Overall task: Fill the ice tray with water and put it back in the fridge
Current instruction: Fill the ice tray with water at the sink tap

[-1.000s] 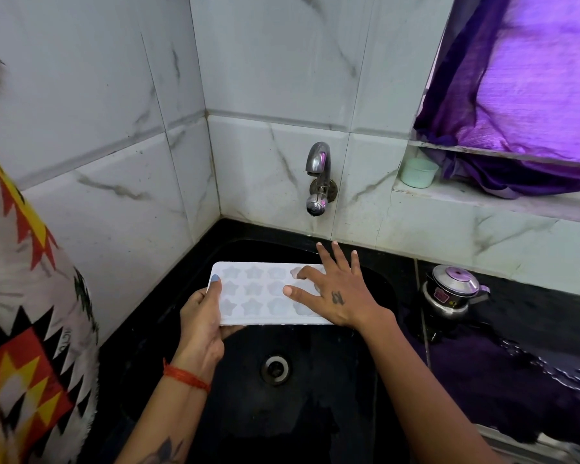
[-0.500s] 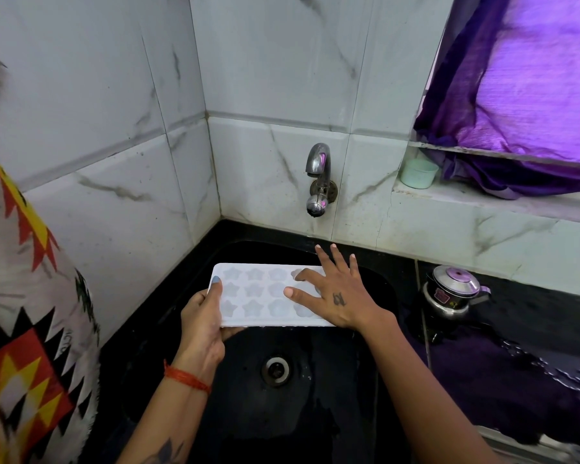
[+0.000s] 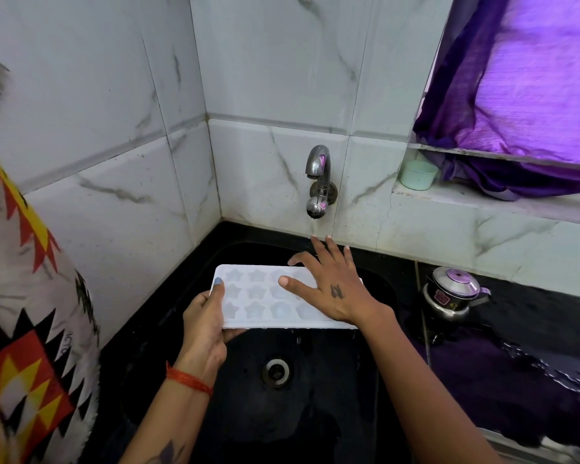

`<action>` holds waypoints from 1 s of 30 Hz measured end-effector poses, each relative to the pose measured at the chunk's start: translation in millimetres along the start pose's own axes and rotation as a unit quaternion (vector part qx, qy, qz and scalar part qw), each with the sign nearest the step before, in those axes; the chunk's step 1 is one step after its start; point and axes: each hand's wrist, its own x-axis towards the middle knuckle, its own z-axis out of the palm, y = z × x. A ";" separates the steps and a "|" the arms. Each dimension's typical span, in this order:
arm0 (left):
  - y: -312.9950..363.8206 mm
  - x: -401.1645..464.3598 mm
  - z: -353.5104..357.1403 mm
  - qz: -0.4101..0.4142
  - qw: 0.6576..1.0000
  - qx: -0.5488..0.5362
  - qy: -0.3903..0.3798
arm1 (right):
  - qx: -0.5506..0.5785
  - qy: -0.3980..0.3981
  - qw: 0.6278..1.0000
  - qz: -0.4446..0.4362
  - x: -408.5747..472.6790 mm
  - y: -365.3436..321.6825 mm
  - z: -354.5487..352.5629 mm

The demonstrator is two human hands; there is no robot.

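Over the last second I see almost nothing shift: my left hand (image 3: 204,324) grips the star-mould ice tray (image 3: 262,301) over the black sink (image 3: 318,390), right hand (image 3: 329,289) flat across it, tap (image 3: 318,180) apparently dry, so filling has not started.

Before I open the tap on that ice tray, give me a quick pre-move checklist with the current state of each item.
1. Tray held: ok. The left hand grips the left end of the ice tray, thumb on top.
2. Tray steadied: ok. The right hand lies flat on its right part, fingers straight.
3. Tray over the sink: ok.
4. Tray under the tap: cannot tell; the spout looks above the tray's far right end, near the fingertips.
5. Water running: not ok; no stream shows.
6. Tray level: ok, roughly flat.
7. Moulds empty: cannot tell.
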 end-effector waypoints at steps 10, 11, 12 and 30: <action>3.3 -5.7 0.6 -0.003 1.000 0.002 0.000 | -0.026 -0.057 0.998 0.006 5.8 -6.7 12.1; 3.5 -5.9 0.7 -0.003 1.000 0.001 -0.001 | -0.031 -0.062 0.998 0.008 6.0 -7.0 12.1; 3.6 -6.0 0.6 -0.003 1.000 0.001 -0.001 | -0.037 -0.066 0.997 0.009 6.1 -7.3 12.0; 6.4 -8.3 1.5 -0.007 1.000 0.004 -0.004 | -0.049 -0.073 0.996 0.013 6.0 -11.3 12.9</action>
